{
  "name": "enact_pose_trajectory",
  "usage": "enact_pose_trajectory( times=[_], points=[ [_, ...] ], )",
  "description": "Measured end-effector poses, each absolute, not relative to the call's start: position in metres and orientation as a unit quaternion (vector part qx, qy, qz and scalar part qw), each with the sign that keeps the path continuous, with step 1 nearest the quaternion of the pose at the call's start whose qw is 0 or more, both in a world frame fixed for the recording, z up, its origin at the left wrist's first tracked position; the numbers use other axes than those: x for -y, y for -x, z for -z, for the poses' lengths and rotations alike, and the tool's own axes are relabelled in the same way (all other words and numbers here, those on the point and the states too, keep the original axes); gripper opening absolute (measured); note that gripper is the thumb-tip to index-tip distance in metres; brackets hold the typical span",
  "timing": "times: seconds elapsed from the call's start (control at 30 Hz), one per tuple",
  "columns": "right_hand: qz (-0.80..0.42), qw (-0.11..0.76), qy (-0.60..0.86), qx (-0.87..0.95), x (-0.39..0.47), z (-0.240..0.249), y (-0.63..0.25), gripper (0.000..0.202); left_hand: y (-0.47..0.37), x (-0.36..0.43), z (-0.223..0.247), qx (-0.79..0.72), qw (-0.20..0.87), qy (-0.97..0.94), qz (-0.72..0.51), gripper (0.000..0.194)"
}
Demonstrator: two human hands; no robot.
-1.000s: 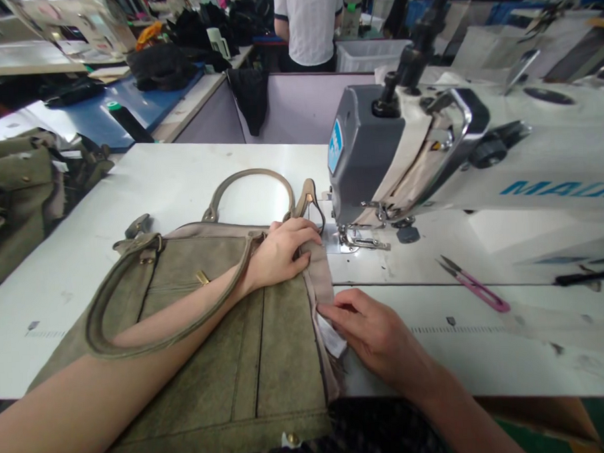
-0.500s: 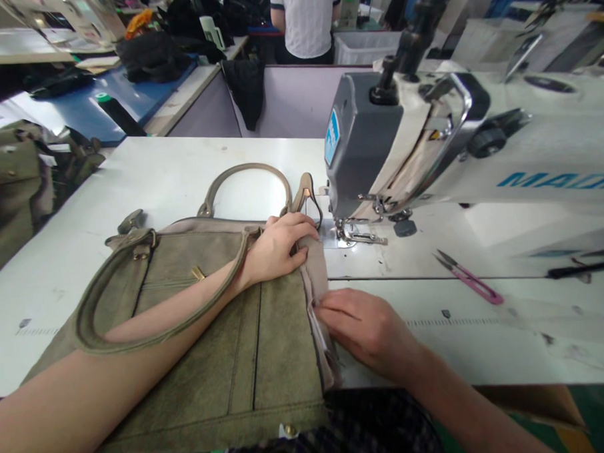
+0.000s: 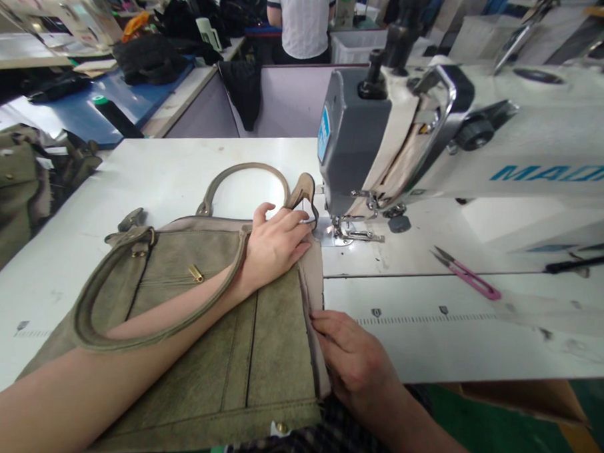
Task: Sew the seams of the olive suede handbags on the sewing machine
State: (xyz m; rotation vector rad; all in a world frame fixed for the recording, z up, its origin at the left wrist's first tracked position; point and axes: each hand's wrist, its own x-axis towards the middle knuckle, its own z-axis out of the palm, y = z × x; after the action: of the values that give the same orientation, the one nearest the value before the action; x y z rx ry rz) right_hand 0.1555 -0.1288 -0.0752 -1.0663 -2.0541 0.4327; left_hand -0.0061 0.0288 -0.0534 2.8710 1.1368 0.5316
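An olive green handbag (image 3: 281,334) lies on the white table, its raw right edge with pinkish lining (image 3: 311,273) beside the sewing machine's presser foot (image 3: 339,231). My left hand (image 3: 277,244) rests on the bag's upper right part with fingers apart, the forearm passing under the near handle (image 3: 85,309). My right hand (image 3: 355,351) pinches the lining edge lower down, thumb hidden beneath. A loose strap tab (image 3: 303,190) stands up just beyond my left fingertips.
The sewing machine (image 3: 543,142) fills the right side. Pink-handled snips (image 3: 469,276) lie on the table (image 3: 422,348) below it. More olive pieces (image 3: 10,186) are at far left. A person in a white shirt (image 3: 303,23) stands behind.
My right hand has moved slightly down and left along the lining edge, which now lies flatter. My left hand has shifted a little left, its thumb raised. The view has shifted slightly.
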Motion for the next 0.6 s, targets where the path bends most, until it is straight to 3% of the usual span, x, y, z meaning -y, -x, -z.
enact_pose_trajectory(
  times=[0.17, 0.3, 0.6],
  points=[
    [-0.137, 0.367, 0.428, 0.814, 0.132, 0.075, -0.156, 0.034, 0.008, -0.025, 0.053, -0.409, -0.054, -0.894, -0.172, 0.017],
    [-0.127, 0.373, 0.439, 0.808, 0.135, 0.074, -0.158, 0.036, 0.010, -0.043, 0.054, -0.452, 0.040, -0.880, -0.139, 0.036],
    [-0.110, 0.381, 0.419, 0.817, 0.135, 0.078, -0.158, 0.039, 0.009, -0.067, 0.047, -0.426, 0.102, -0.897, -0.057, 0.038]
  ],
)
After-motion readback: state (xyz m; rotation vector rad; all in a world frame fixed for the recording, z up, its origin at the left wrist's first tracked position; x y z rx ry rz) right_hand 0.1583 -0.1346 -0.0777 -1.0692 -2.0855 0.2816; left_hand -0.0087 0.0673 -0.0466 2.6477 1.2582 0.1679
